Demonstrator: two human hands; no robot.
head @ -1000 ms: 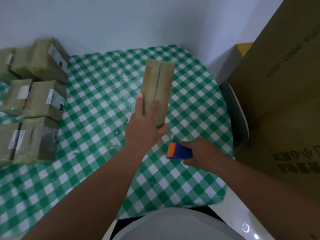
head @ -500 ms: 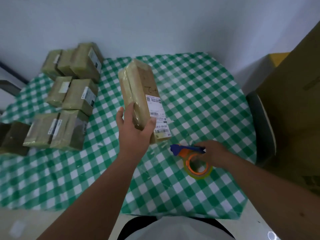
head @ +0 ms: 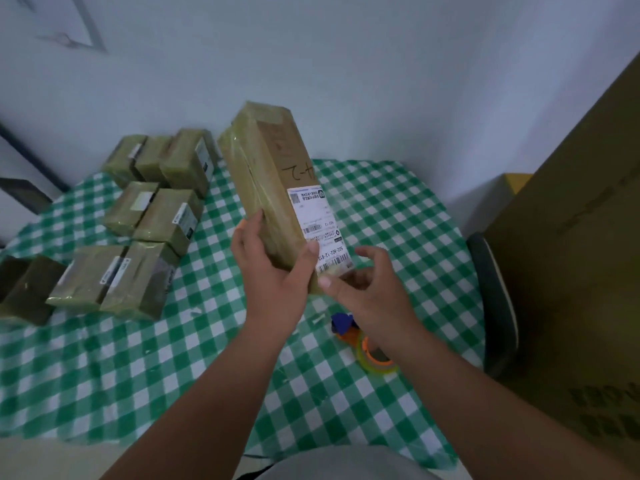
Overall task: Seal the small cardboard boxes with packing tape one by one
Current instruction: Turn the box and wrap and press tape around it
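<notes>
On checked table (head: 398, 216), 1 held box (head: 273, 188), 2 hands, 1 tape roll (head: 375, 358)

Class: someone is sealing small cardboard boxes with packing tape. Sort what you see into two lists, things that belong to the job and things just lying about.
Part of the job:
held box
left hand
right hand
tape dispenser
taped boxes

Just lying about:
large carton
checked tablecloth
chair

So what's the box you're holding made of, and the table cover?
The box looks like brown cardboard wrapped in shiny clear tape: light glints on its wrinkled side, and a white paper label is stuck on. The green checked tablecloth seems to be smooth plastic or oilcloth, since it shines faintly, though it could be cloth.
</notes>
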